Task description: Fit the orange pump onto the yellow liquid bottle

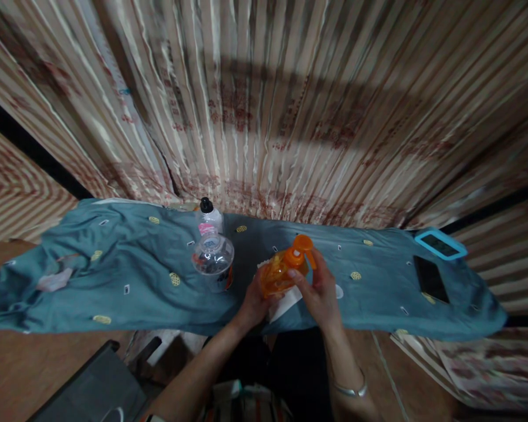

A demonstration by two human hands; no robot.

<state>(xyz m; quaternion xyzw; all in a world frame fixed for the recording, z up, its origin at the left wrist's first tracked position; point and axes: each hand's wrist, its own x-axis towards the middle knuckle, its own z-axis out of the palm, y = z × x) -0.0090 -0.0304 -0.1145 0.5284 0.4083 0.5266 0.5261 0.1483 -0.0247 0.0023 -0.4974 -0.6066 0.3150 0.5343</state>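
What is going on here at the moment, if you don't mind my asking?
A person is holding an orange bottle over a blue-green patterned cloth. The left hand supports its body, and the right hand grips it near the orange cap. To the left are a clear rounded container and, behind it, a bottle with a black cap. Toward the right end lie a dark phone and a blue-framed device.

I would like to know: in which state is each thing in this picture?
Orange bottle: in left hand and right hand; open or closed, unclear
Black-capped bottle: upright, capped
Clear container: standing
Phone: lying flat, screen dark
Blue-framed device: lying flat
Cloth: wrinkled
Curtain: hanging in folds
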